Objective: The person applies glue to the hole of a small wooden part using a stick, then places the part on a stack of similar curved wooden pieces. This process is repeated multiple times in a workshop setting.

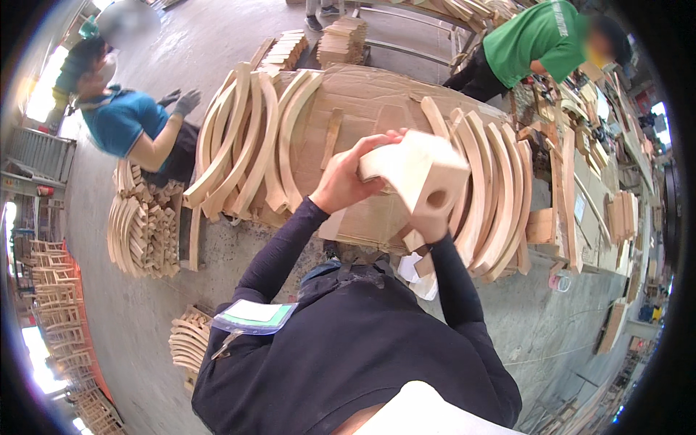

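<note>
The left hand (346, 176) was closed around the narrow end of a pale, curved wooden piece with a thick, squared end (428, 163), its thumb below and its fingers over the upper side. The right hand (433, 228) was at the lower side of the thick end; its fingers were mostly hidden, so I cannot tell how far they were bent. The piece was thus between both hands, raised above a cardboard-covered table (366, 83), and a round, dark hole (436, 198) faced the person, just above the right hand.

The step in hand was, in my judgement, the holding and turning of this piece, perhaps to look at the hole. The next move seemed to call for a steady left grip, while the right fingers supported the heavier-looking end.

Beyond the left fingers lay a short, flat wooden strip (332, 138); farther to their left, a row of long, curved light-wood parts (243, 148). Just to the right of the right fingers lay a similar row of bowed wooden parts (493, 192).
</note>
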Demonstrator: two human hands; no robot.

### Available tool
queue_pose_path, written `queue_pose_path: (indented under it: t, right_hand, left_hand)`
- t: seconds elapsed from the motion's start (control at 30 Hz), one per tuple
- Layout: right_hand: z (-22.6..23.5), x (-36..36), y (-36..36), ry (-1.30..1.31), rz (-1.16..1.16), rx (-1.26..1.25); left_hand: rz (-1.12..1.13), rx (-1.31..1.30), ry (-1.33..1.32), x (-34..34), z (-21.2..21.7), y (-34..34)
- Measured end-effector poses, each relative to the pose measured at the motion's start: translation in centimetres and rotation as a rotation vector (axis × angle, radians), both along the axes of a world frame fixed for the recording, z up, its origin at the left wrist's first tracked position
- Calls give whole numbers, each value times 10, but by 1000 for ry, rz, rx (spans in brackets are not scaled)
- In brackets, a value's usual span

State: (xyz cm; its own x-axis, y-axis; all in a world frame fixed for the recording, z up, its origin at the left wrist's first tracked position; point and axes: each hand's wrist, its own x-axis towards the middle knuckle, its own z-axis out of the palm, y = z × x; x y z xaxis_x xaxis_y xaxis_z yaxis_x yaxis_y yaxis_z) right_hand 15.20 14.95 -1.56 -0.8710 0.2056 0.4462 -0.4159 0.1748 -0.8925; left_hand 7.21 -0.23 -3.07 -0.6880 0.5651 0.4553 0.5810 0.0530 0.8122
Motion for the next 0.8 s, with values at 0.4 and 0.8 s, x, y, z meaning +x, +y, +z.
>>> queue_pose_path:
  t: [0.4, 0.8]
  right_hand:
    - [-26, 42, 41, -303, -160, -183]
    - [-36, 23, 28, -359, -167, -59]
  left_hand:
    - [573, 148, 356, -22, 20, -107]
    - [223, 336, -96, -15, 68, -152]
